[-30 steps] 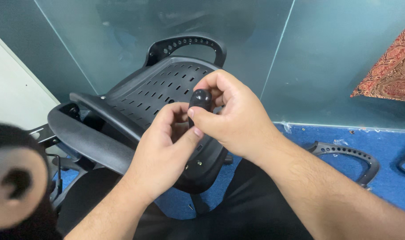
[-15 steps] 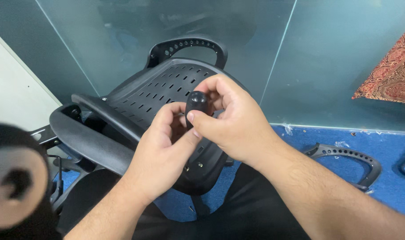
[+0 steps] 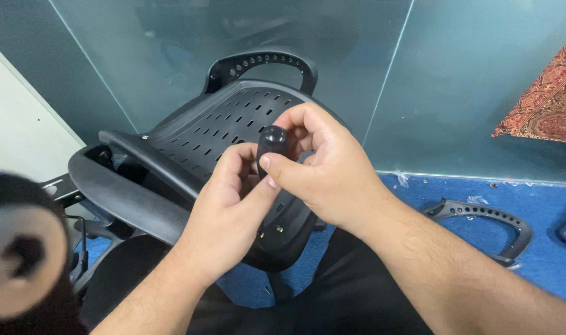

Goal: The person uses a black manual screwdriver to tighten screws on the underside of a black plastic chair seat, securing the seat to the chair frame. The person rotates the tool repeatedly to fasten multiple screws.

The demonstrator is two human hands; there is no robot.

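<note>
Head view shows a small black knob [image 3: 273, 139] held up in front of the person, above the middle of a black plastic chair back [image 3: 227, 127] that lies tilted beneath the hands. The right hand [image 3: 329, 170] is closed around the knob from the right, with the thumb [image 3: 283, 170] pressed along its lower front and the fingers curled over its far side, so only the rounded top and part of the stem show. The left hand [image 3: 230, 214] comes in from below, fingers bent and touching the knob's lower part, though how firmly it grips is hidden by the right thumb. Both forearms cover the near end of the chair back, where two small screws [image 3: 269, 231] show just under the left palm. A curved headrest bracket [image 3: 261, 62] with a row of holes sticks up at the far end. On the blue floor [image 3: 481, 248] to the right lies a separate curved black armrest piece [image 3: 488, 217], well apart from the hands. Frosted glass panels [image 3: 450, 80] stand behind, and a blurred black and pale round object [image 3: 19, 257] fills the lower left corner.
</note>
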